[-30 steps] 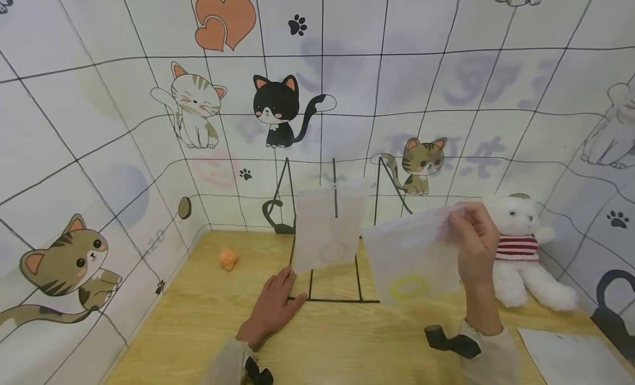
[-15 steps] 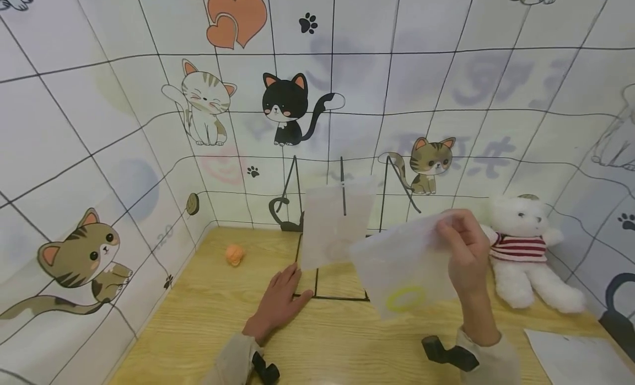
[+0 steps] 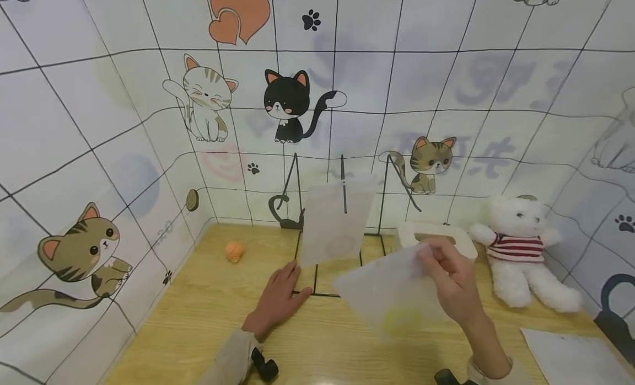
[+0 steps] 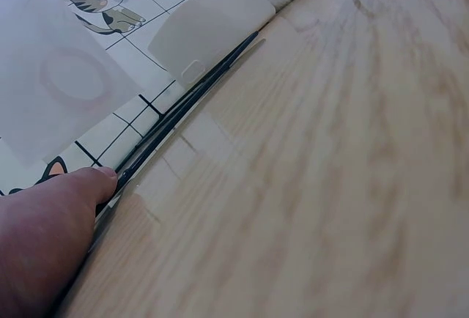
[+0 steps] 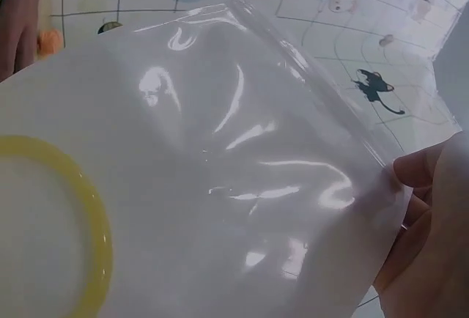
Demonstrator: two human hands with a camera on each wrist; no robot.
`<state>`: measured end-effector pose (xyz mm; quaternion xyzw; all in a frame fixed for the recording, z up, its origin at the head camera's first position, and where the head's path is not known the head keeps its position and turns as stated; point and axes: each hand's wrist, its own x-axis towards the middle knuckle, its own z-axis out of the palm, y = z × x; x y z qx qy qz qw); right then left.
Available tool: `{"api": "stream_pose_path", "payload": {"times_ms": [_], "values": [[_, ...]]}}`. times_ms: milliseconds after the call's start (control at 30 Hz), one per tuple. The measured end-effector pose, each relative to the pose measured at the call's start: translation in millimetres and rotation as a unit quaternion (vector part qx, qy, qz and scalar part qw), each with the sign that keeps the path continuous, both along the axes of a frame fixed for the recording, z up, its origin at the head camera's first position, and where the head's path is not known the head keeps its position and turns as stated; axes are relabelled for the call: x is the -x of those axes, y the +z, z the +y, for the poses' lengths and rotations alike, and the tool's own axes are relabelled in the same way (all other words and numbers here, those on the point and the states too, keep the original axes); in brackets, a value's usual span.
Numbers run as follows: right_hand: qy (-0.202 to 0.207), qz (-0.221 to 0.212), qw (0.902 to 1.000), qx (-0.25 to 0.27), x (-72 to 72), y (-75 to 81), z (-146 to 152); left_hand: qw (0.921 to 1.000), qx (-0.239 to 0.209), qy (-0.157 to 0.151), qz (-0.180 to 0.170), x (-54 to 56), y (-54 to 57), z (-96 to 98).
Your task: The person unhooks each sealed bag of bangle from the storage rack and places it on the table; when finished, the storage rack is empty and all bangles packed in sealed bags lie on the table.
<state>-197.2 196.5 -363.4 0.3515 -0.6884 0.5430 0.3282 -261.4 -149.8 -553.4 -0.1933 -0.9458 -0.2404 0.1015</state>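
My right hand (image 3: 458, 285) pinches a clear plastic zip bag (image 3: 377, 285) near its top corner and holds it tilted above the table. Inside the bag lies a yellow ring (image 5: 101, 237), blurred in the head view. A black wire rack (image 3: 327, 294) stands against the wall, and a second clear bag (image 3: 322, 225) hangs from its middle prong. That one contains a faint pinkish ring (image 4: 75, 76). My left hand (image 3: 278, 297) rests flat on the table with fingers extended, its thumb (image 4: 106, 179) touching the rack's base.
Behind the held bag is a white box (image 3: 463, 244) with a slot in its top. To its right sits a white teddy bear (image 3: 518, 247) in a striped shirt. An orange ball-like item (image 3: 234, 251) lies back left; a white sheet (image 3: 570, 354) lies front right.
My right hand has moved down and left with the bag, which now tilts more. The white box has come into sight behind it. My left hand stays in place.
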Motion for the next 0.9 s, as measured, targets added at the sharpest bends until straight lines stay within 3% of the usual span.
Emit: {"api": "stream_pose_path", "payload": {"times_ms": [100,200,300,433,500,567,667,733,800,900], "values": [[-0.042,-0.013,0.9978,-0.05,-14.3,0.0,1,1.0,-0.006,-0.001,-0.004,-1.1,-0.2,-1.3],[-0.047,-0.024,0.9947,-0.088,-30.4,2.2,6,0.9999,-0.003,-0.004,-0.01,-2.0,0.4,-0.7],[-0.028,-0.026,0.9943,-0.099,-44.9,2.5,13,0.9999,0.001,-0.004,-0.013,-2.2,2.0,-0.4],[0.042,-0.04,0.9969,-0.053,-57.3,-3.2,22,0.9999,0.001,-0.001,-0.015,-2.6,4.8,-1.1],[0.039,-0.07,0.996,-0.041,-66.5,-6.1,27,0.9998,0.002,-0.001,-0.018,-3.3,6.1,-1.1],[0.062,-0.101,0.9929,-0.009,-73.9,-10.8,31,0.9999,0.005,-0.002,-0.015,-3.8,6.2,-0.8],[0.027,-0.17,0.9851,0.003,-87.5,-18.5,38,0.9999,0.006,-0.003,-0.013,-4.8,5.3,-0.6],[0.023,-0.208,0.9777,0.016,-90.5,-24.7,43,0.9999,0.004,-0.003,-0.012,-4.9,4.6,-0.5],[-0.011,-0.246,0.9692,0.008,-92.5,-28.9,46,0.9999,0.001,-0.003,-0.013,-4.6,4.6,-0.6],[-0.024,-0.265,0.9638,0.014,-90.3,-32.9,49,0.9999,0.0,-0.003,-0.016,-4.0,5.6,-0.9]]}}
